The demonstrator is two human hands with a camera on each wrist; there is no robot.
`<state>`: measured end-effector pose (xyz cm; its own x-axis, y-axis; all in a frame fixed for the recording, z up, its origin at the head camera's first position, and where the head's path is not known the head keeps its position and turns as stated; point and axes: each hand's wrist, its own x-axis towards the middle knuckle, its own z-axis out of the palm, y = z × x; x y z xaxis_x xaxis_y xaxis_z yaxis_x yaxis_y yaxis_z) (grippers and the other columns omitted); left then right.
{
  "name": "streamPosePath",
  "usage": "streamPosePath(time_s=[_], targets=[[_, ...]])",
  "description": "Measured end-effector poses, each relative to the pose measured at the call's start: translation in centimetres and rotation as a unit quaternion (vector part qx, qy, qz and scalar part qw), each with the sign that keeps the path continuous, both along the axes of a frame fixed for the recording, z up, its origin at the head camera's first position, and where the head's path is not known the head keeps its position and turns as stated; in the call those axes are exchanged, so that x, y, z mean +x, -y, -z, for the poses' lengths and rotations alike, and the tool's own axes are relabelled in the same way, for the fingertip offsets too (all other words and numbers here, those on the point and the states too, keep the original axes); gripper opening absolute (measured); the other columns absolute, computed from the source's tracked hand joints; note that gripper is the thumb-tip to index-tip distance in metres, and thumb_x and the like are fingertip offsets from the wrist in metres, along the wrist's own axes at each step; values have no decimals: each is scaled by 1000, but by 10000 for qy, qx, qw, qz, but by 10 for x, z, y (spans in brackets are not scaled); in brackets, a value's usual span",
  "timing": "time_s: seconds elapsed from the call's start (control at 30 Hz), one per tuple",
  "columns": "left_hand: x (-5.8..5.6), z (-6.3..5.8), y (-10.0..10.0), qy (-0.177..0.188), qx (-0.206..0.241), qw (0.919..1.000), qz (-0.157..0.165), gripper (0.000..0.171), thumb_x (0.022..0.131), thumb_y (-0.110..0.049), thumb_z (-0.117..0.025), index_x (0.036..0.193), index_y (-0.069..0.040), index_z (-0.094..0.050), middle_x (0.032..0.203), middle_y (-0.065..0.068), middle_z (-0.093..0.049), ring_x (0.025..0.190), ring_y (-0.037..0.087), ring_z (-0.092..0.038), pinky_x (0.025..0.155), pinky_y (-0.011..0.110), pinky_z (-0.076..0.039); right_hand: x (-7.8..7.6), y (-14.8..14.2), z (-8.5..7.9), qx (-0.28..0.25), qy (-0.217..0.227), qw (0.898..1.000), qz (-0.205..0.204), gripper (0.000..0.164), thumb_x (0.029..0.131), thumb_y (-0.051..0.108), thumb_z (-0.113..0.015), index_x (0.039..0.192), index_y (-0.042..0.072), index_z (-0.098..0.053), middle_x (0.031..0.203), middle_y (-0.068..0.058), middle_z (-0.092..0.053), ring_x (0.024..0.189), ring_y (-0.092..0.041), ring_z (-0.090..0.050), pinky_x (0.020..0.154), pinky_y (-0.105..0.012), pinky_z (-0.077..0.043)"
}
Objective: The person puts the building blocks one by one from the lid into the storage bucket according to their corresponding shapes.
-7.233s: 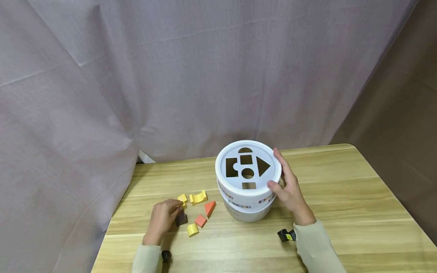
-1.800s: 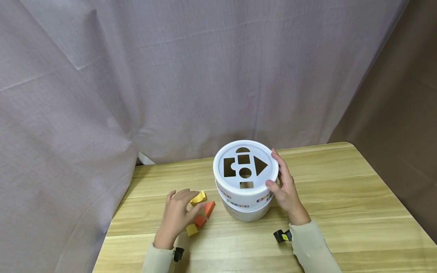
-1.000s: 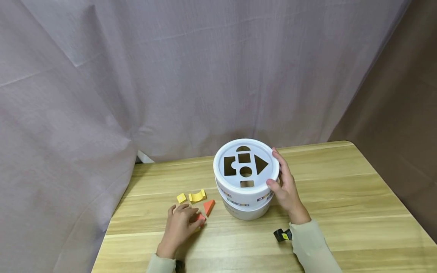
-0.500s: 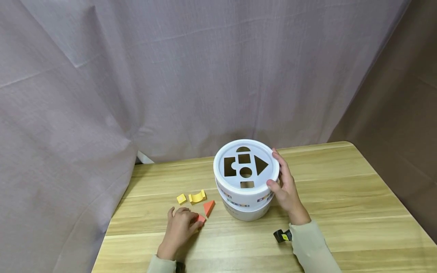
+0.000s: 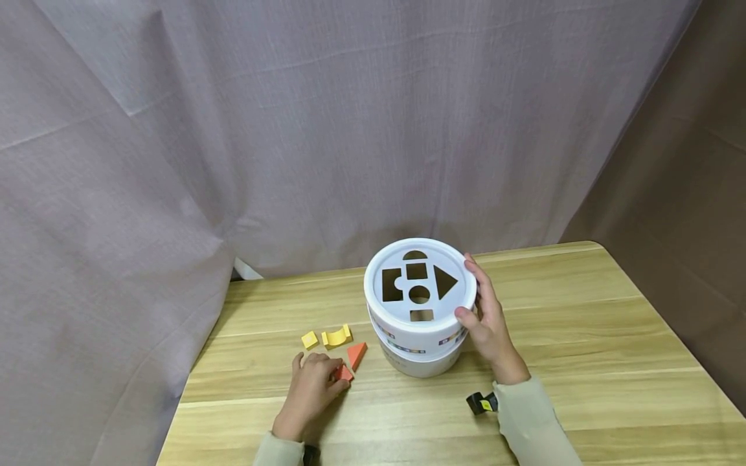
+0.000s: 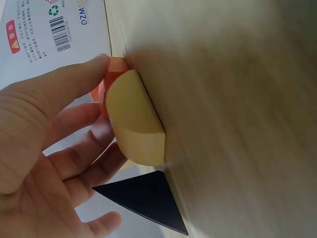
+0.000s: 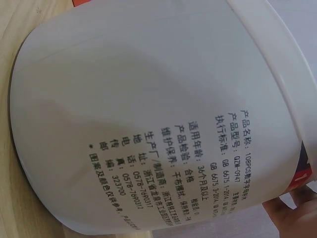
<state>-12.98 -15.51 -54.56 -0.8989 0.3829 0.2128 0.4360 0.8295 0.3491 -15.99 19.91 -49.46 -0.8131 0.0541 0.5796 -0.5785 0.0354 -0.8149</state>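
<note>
In the head view my left hand (image 5: pixel 311 388) is low at the table, its thumb and forefinger pinching a small orange block (image 5: pixel 345 373). Close up in the left wrist view, the thumb tip presses that orange block (image 6: pixel 118 64), partly hidden behind a yellow half-round block (image 6: pixel 133 101). A black wedge-shaped block (image 6: pixel 151 198) is near the lower fingers. My right hand (image 5: pixel 492 333) holds the upper right side of a white bucket (image 5: pixel 402 333), thumb on the rim. The bucket's lid (image 5: pixel 381 255) has cut-out shapes. Only fingers of the right hand (image 7: pixel 297 213) show in its wrist view.
Beyond the left hand lie a yellow square block (image 5: pixel 309 340), a yellow arch-shaped block (image 5: pixel 337 336) and an orange triangular block (image 5: pixel 357 355). They rest on a wooden table (image 5: pixel 583 362), left of the bucket. A grey curtain (image 5: pixel 326 142) hangs behind.
From the yellow square block, my left hand has moved right and nearer the front, to the small orange block. It now covers the half-round and black blocks. My right hand stays on the bucket.
</note>
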Motion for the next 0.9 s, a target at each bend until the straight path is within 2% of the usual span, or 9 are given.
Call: streamPosePath(time_s=[0.17,0.33,0.43,0.6,0.8,0.9], targets=[[0,2,-1,-43,99,9999,-20,24,76,-19,-95,83,-17,-72,74,-8,-57,87,18,-58,104,80,-35,-1,0,1,-18,-21,10000,-22,79,88,11,-63,161,3,-35,173,-18,-25,160,-24,-21,129,-35,-16],[0,4,-1,-123,232,9996,-68,30,74,-12,-95,91,-18,-71,73,-10,-62,85,17,-61,103,79,-36,-2,-1,2,-46,-26,10000,-31,79,88,10,-63,161,3,-35,172,-19,-24,160,-24,-22,129,-34,-16],[0,2,0,-128,311,9994,-72,27,77,-9,-93,92,-18,-73,78,-9,-70,84,16,-64,104,78,-35,-1,-1,3,-25,-44,10000,-42,78,88,10,-63,161,2,-35,173,-17,-25,160,-24,-22,129,-33,-16],[1,-4,2,-155,364,9992,-91,15,84,-15,-89,92,-20,-79,91,-8,-78,92,17,-69,107,77,-33,-1,0,3,-38,-63,10000,-50,77,89,11,-63,161,2,-35,173,-16,-25,160,-23,-22,129,-33,-16],[0,-9,4,-416,587,9974,-17,11,84,-12,-88,90,-17,-81,93,-7,-79,93,18,-72,108,78,-32,-1,0,1,-38,-57,10000,-51,78,89,11,-63,161,2,-35,173,-15,-26,160,-23,-22,129,-33,-16],[-1,-10,6,-615,718,9955,95,13,82,-7,-89,91,-14,-82,93,-4,-80,91,18,-75,108,75,-37,-1,1,0,-28,-69,10000,-43,79,89,10,-63,161,2,-35,173,-15,-26,160,-24,-23,129,-33,-17]])
